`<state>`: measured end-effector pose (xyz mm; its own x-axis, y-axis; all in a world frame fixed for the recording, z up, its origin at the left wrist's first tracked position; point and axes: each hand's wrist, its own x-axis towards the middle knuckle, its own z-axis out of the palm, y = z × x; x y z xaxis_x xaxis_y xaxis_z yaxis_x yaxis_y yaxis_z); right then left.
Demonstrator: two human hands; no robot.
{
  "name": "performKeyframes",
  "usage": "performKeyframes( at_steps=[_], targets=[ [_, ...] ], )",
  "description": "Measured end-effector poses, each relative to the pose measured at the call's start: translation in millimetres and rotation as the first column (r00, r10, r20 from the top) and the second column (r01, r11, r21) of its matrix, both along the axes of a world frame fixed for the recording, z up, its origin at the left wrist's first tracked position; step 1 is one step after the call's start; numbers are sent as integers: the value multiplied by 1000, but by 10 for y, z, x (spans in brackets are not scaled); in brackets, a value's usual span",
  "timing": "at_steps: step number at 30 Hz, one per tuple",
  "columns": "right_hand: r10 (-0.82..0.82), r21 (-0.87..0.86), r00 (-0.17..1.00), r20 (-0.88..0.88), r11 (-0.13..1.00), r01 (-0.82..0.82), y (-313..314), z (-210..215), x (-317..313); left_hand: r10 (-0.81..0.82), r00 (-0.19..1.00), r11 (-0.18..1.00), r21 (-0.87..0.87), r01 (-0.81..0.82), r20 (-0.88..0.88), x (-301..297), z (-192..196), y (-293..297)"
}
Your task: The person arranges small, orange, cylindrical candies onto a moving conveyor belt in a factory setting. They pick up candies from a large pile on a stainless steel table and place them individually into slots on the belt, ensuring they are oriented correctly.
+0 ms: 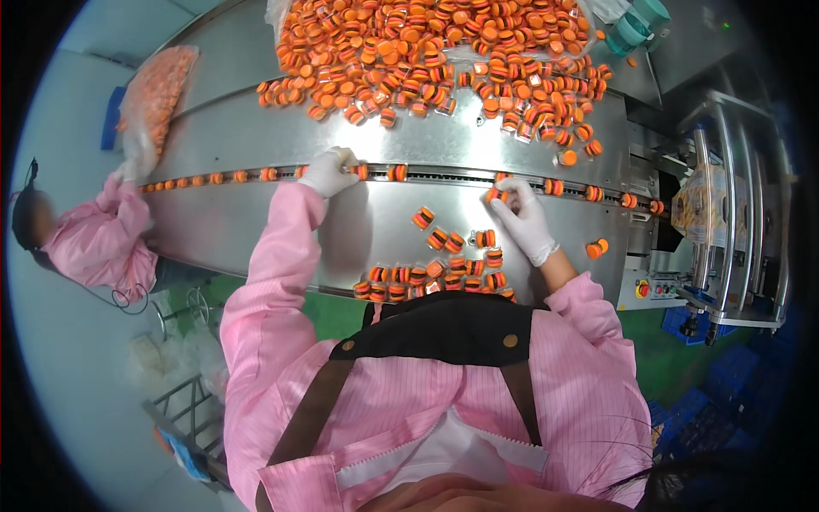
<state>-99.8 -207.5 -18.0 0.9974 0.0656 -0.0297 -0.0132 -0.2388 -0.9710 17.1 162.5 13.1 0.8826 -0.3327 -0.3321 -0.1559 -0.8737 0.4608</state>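
Note:
Small burger-shaped candies, layered in orange, red and black, sit spaced along a narrow conveyor channel (456,177) that crosses the steel table. My left hand (328,174), in a white glove, is at this channel with its fingers pinched at a candy (362,171). To the right, my gloved right hand (526,224) holds another candy (496,195) between thumb and fingers, just on the near side of the channel. Nearer to me lies a loose group of candies (418,276), some in clear wrappers.
A large heap of candies (367,51) covers the table's far side. At the right stand a machine with metal bars (725,213) and a film roll (695,205). On the left, a co-worker in pink (102,243) holds a full clear bag (158,98) over the table.

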Motion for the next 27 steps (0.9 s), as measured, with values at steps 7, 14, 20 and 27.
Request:
performKeyframes(
  at_steps=[7,14,20,27],
  targets=[
    [26,-573,998,-54,818,-52,-23,131,461,233,947,961,-200,-190,221,379,-246,-122],
    [-2,-685,1000,7,729,6,-369,-6,502,348,895,927,42,-374,280,565,-315,-754],
    [-29,-738,987,156,660,136,-385,254,831,283,916,957,-17,-290,286,440,-247,-895],
    [87,-878,987,-133,452,-158,-316,193,1261,352,890,918,-294,-267,289,100,-226,-294]
  ],
)
